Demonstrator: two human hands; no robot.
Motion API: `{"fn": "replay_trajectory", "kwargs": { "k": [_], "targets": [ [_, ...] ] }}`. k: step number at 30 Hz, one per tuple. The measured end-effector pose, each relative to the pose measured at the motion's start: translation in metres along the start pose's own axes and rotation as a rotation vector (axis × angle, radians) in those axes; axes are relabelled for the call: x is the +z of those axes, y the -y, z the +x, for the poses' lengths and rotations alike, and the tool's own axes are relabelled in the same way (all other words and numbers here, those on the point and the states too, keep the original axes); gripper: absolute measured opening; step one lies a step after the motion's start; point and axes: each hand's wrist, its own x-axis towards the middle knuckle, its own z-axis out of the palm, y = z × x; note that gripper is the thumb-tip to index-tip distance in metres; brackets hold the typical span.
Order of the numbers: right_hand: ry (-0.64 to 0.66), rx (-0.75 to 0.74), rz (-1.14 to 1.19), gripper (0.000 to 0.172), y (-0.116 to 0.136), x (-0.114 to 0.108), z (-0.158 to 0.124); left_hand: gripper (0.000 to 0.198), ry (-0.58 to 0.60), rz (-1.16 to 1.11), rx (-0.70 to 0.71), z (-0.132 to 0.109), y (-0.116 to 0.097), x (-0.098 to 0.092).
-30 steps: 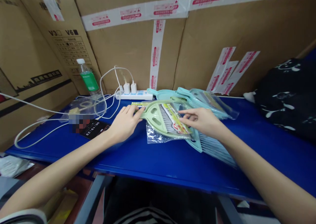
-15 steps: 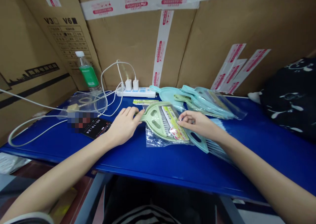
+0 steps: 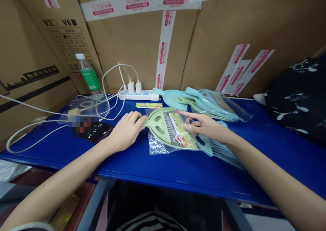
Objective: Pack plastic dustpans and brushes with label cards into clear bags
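A pale green dustpan (image 3: 160, 127) with a small brush and a printed label card inside lies partly in a clear plastic bag (image 3: 156, 146) on the blue table (image 3: 163, 168). My left hand (image 3: 124, 131) pinches the end of its handle. My right hand (image 3: 206, 127) rests on the bag's right side over the card, fingers stretched out and holding the plastic film. Under my right wrist lies a teal dustpan (image 3: 207, 146) with a brush.
A pile of bagged teal dustpans (image 3: 211, 103) lies at the back. A power strip (image 3: 139, 95) with chargers, white cables (image 3: 38, 131), a green-labelled bottle (image 3: 88, 76), a phone with a timer (image 3: 98, 132) and a loose label (image 3: 149, 105) sit left. Cardboard boxes (image 3: 142, 44) wall the back; a black bag (image 3: 299, 98) is right.
My right hand has uncurled from a pinch on the card to stretched fingers on the bag. The green dustpan shifted slightly. My left hand stays at the handle.
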Motion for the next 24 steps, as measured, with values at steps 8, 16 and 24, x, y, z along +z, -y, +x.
{"fn": "replay_trajectory", "kwargs": {
  "k": [8, 16, 24],
  "targets": [
    [-0.053, -0.125, -0.113, 0.063, -0.010, -0.001, 0.006, 0.030, 0.083, -0.050, 0.011, -0.002, 0.004, -0.006],
    [-0.397, -0.275, -0.529, 0.041, 0.008, -0.027, 0.000, 0.028, 0.262, -0.090, -0.017, -0.003, 0.008, -0.010],
    [-0.221, -0.458, -0.608, 0.036, 0.054, -0.009, 0.062, 0.034, 0.317, -0.100, -0.026, -0.003, 0.005, -0.008]
  ]
}}
